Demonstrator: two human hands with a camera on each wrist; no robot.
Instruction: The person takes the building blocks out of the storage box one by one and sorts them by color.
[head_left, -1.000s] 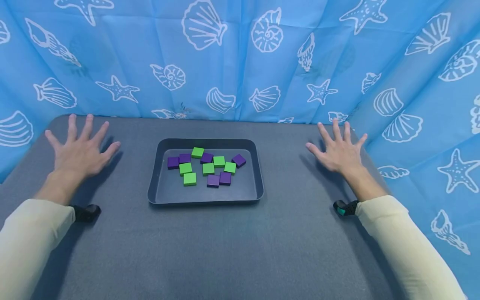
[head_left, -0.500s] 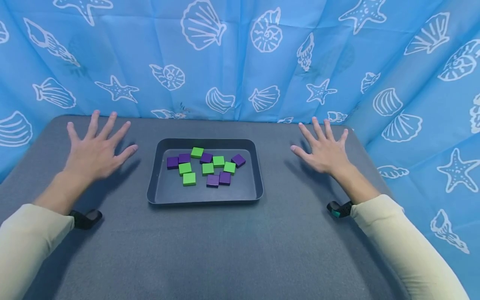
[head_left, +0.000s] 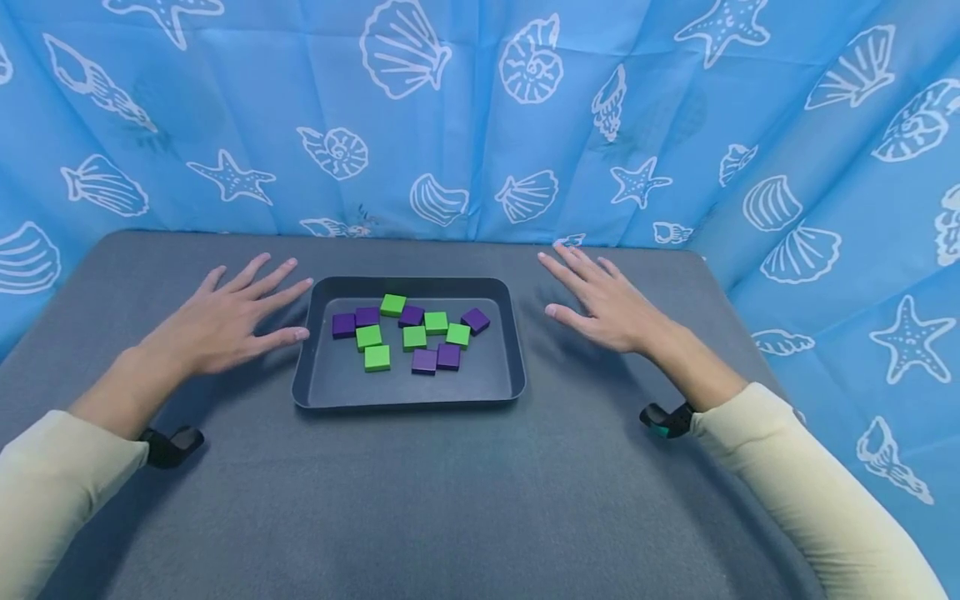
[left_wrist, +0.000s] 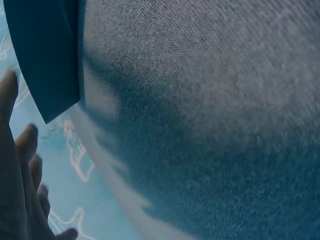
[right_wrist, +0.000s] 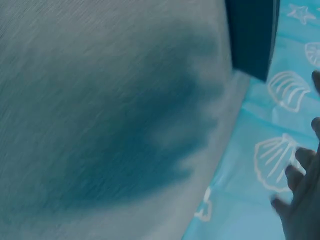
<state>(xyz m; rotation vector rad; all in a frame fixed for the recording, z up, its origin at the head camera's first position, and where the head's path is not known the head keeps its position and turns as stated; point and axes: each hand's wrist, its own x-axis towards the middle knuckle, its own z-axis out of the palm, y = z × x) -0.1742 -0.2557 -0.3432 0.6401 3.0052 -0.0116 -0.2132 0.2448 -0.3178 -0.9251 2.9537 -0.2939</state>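
A dark grey rectangular tray (head_left: 408, 393) lies on the table, holding several small square blocks. Some are bright green, like the green block (head_left: 377, 358) near its front; others are dark purple, like the purple block (head_left: 476, 321) at its right. My left hand (head_left: 217, 325) is at the tray's left side, fingers spread and fingertips right by the rim. On the other side my right hand (head_left: 611, 308) hovers with fingers extended, a short gap from the right rim. Both hands hold nothing. In each wrist view, only the tray's outer wall (left_wrist: 45, 55) shows, with the blocks hidden.
A grey cloth-covered table (head_left: 420, 500) fills the lower part of the head view. Behind it and along the right hangs a blue curtain (head_left: 480, 108) with white shells and starfish. Each wrist wears a black camera strap (head_left: 174, 446).
Both hands have moved inward from the table's sides toward the tray, the left to the right and the right to the left, turning their fingers inward. Tray and blocks stay in place.
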